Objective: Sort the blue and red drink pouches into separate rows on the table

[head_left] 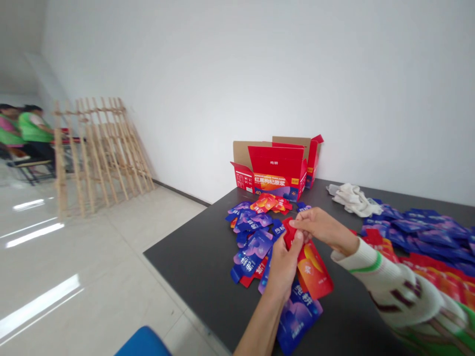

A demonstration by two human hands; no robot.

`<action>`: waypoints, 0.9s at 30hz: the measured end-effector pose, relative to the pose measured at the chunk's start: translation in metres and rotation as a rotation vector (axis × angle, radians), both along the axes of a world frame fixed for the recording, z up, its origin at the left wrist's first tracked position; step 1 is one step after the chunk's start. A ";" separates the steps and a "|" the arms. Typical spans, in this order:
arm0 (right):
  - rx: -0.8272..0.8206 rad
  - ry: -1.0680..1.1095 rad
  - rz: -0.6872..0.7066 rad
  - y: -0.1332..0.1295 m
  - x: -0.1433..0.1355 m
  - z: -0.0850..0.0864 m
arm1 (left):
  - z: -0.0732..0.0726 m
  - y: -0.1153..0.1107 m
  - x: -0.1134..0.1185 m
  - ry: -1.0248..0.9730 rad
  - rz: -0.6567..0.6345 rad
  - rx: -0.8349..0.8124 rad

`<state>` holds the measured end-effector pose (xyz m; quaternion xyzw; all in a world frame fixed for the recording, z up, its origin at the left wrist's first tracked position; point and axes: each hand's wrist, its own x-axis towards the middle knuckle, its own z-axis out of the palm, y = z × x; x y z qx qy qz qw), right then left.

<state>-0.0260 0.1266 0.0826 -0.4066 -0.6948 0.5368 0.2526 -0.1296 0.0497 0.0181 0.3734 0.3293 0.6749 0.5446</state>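
My left hand [282, 264] is closed round a flat red carton [315, 272] with an orange print, held tilted above the table. My right hand [321, 228] pinches at the carton's upper end, its fingertips close to my left thumb. What lies between the right fingertips is partly hidden. Just below, a blue carton [299, 316] with a purple print lies on the dark table. To the left of my hands spreads a loose pile of blue cartons [254, 249], with some red cartons [266, 201] among them at the back.
Open red cardboard boxes [276, 170] stand at the table's back. White cloth gloves [354, 199] lie to their right. Stacks of blue cartons [419, 230] and red cartons [438, 274] fill the right side. A blue seat [143, 342], wooden frames [98, 153] and people in green vests [33, 127] are leftward.
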 end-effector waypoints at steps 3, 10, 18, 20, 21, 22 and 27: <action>0.001 0.069 0.025 0.000 0.002 -0.005 | -0.004 0.001 -0.002 0.105 0.028 0.013; 0.130 0.259 -0.024 -0.012 0.009 -0.019 | -0.009 0.007 -0.004 0.162 0.153 -0.011; 0.550 0.051 -0.143 -0.034 0.007 -0.058 | -0.002 0.001 0.001 -0.152 0.177 -0.094; 0.531 0.016 -0.191 -0.043 0.004 -0.066 | -0.001 -0.001 0.006 -0.186 0.092 -0.078; 0.541 0.001 -0.232 -0.047 0.003 -0.068 | -0.001 -0.001 0.008 -0.174 0.077 -0.069; 0.553 -0.011 -0.258 -0.050 0.002 -0.069 | -0.002 -0.001 0.009 -0.150 0.084 -0.067; 0.568 0.067 -0.234 -0.058 0.003 -0.065 | -0.007 0.000 0.006 0.076 0.264 -0.070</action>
